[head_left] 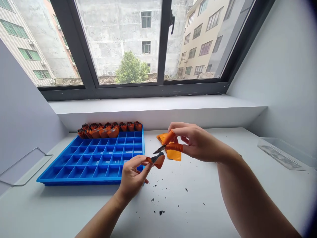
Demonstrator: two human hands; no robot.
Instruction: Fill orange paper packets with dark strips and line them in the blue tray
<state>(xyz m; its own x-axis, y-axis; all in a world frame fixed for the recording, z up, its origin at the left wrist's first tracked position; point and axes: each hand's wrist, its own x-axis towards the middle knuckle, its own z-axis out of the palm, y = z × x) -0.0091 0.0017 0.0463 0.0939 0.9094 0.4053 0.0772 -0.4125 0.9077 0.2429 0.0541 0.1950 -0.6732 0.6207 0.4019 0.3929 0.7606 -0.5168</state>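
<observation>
My left hand [135,172] pinches a small orange piece with a dark inner side [159,161], held above the table beside the blue tray. Close to it, my right hand [192,142] wears orange finger covers on the thumb and index finger. Those two fingers pinch a thin dark pointed tool [159,149], perhaps tweezers or a small blade. Its tip is right by the dark edge of the orange piece; whether they touch I cannot tell. Behind my right fingers lies a pile of flat orange pieces [174,155] on the table.
A blue compartment tray [90,180] stands at left, its back compartments filled with orange and dark pieces [104,132]. Dark scraps [161,212] are scattered over the white table [198,205]. A clear plastic box [284,152] is at right, a bent wire [27,181] at left.
</observation>
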